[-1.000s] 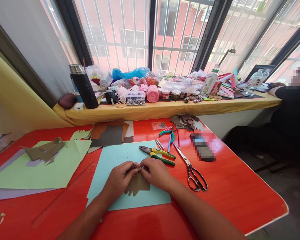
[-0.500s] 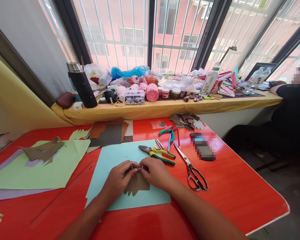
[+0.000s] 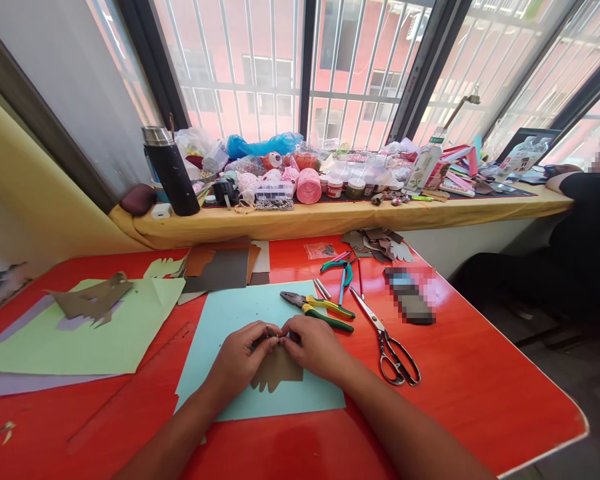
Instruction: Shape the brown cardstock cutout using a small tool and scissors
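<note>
My left hand point(image 3: 247, 348) and my right hand point(image 3: 314, 345) meet at their fingertips over a light blue sheet point(image 3: 230, 307). Both are closed, pinching at the top edge of a brown piece point(image 3: 280, 371) with a scalloped lower left edge. Something small and dark shows between my left fingers, too small to name. Just beyond my hands lie pliers point(image 3: 320, 311) with yellow and green handles. To the right, scissors point(image 3: 387, 337) rest on the red table point(image 3: 480, 387).
Teal-handled pliers point(image 3: 341, 269) and brown scraps point(image 3: 373, 244) lie behind. Green paper point(image 3: 150, 327) with a brown cutout point(image 3: 93, 300) is at left. A black flask point(image 3: 173, 173) and jars stand on the sill point(image 3: 260, 224). A person point(image 3: 590, 220) sits at far right.
The whole view has shifted slightly, so things appear a little further right. My hands keep the same pinch on the brown piece.
</note>
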{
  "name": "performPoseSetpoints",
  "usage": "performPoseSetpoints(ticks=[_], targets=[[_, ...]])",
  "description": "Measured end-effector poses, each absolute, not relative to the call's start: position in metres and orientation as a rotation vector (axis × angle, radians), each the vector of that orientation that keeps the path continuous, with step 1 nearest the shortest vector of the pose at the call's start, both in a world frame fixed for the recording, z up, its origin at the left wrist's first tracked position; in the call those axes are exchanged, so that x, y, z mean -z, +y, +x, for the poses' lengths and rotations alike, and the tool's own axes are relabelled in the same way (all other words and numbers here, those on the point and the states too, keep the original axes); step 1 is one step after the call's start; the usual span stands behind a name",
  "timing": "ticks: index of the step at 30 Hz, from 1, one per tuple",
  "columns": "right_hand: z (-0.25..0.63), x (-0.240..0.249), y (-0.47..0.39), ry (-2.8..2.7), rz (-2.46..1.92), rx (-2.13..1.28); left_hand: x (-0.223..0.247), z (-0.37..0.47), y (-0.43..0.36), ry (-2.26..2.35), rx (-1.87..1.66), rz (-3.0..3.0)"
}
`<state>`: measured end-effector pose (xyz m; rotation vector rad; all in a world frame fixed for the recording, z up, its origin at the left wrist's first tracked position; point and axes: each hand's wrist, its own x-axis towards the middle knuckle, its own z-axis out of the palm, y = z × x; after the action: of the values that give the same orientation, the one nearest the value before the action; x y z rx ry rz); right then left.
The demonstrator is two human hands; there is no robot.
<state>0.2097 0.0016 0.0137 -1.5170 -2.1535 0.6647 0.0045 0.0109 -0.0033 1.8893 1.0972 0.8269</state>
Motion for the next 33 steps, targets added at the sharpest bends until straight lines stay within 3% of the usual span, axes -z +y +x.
performPoseSetpoints(ticks=[33], targets=[[0.2091,-0.0122,0.0014,-2.147,-1.5,-0.642,0.0054,0.0038,0.0132,1.094,-0.856,1.92]])
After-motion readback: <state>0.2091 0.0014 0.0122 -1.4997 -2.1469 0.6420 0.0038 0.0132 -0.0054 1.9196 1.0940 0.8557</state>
